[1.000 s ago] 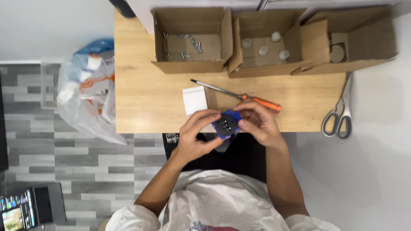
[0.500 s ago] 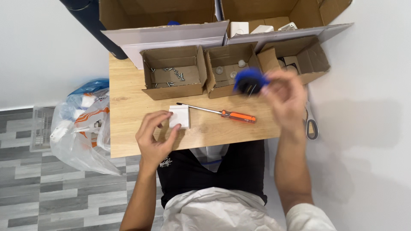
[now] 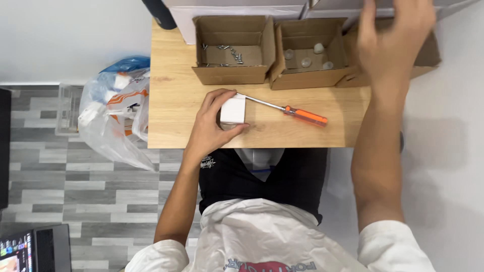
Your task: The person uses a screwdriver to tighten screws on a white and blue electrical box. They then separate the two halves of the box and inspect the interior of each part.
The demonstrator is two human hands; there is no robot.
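A: Where is the left hand [image 3: 212,126]?

B: On the wooden table [image 3: 171,116], near its front edge. Its fingers curl round a small white box [image 3: 233,109], thumb on the near side, so it grips the box where it lies.

A: And the right hand [image 3: 390,35]?

B: Raised over the far right corner of the table, fingers spread loosely. I see nothing in it, though the palm faces away, so I cannot tell for sure.

A: What lies nearby?

B: An orange-handled screwdriver [image 3: 290,110] lies just beside the white box, its metal tip touching the box's corner. Behind stand open cardboard boxes: the left one [image 3: 233,49] holds loose screws, the middle one [image 3: 308,54] a few small pale round parts.

A: Anything off the table?

B: A clear plastic bag [image 3: 113,113] of oddments sits on the floor to the left.
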